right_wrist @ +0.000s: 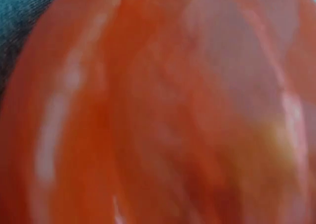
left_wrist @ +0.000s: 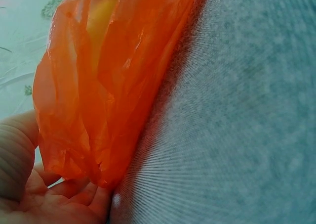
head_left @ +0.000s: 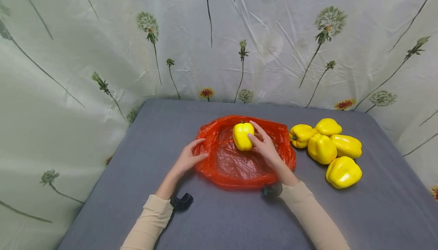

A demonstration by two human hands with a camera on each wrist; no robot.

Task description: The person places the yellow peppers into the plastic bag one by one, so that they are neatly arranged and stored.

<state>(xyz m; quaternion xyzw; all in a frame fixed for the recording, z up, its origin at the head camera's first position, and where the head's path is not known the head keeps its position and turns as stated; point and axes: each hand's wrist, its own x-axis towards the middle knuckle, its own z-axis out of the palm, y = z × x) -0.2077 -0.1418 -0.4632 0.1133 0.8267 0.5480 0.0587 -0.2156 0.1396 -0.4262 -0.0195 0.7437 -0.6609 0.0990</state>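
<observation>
A yellow bell pepper [head_left: 242, 137] with a green stem is in my right hand [head_left: 265, 147], held from its right side over the opening of a red plastic bag [head_left: 226, 183]. The bag lies on the table with its mouth spread wide. At the bag's left rim is my left hand [head_left: 189, 158], thumb and fingers apart and touching the plastic. In the left wrist view, the left hand [left_wrist: 54, 194] lies around the bag's edge [left_wrist: 98, 110]. Red film fills most of the right wrist view, blurred, with the right hand hidden there.
Several yellow bell peppers [head_left: 322, 149] lie grouped on the grey tabletop [head_left: 219, 219], right of the bag. A light curtain [head_left: 219, 33] printed with flowers hangs behind and beside the table. Dark straps [head_left: 181, 202] with devices are on both wrists.
</observation>
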